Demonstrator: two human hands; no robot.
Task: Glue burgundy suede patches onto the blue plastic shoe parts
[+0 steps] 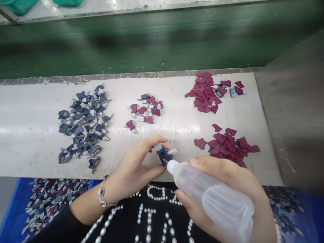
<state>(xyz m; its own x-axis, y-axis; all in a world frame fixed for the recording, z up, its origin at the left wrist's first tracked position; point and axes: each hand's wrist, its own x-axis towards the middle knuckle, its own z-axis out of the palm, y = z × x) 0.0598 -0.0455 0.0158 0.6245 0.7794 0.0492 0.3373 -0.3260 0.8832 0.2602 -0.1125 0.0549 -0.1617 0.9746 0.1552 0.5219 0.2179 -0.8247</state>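
Left hand [131, 168] pinches 1 navy piece [164, 156] with a white tab, thumb and fingers closed on it, just above the near edge of the surface [30, 135], about mid-width. Right hand [227, 189] is wrapped tight round a translucent squeeze bottle [215, 199]; its nozzle [170, 165] touches the piece's lower edge.

Judgement on the step: keep the pinch on the tab side so the fingers stay off the wetted spot. Squeeze lightly with the nozzle tip kept on the piece, and hold the piece level so nothing runs onto the surface.

- Navy pile [83, 125] toward the left end.
- Small mixed maroon-and-white group [146, 109] at the middle.
- 2 maroon piles at the right end: 1 by the far edge [205, 92], 1 nearer [227, 143].
- Blue bin [15, 209] of pieces below the near edge.
- Bracelet [102, 195] on the left wrist.

Writing: the bottle shows no label. Pearl letters [152, 216] on the black top are partly hidden, so the word can't be read.
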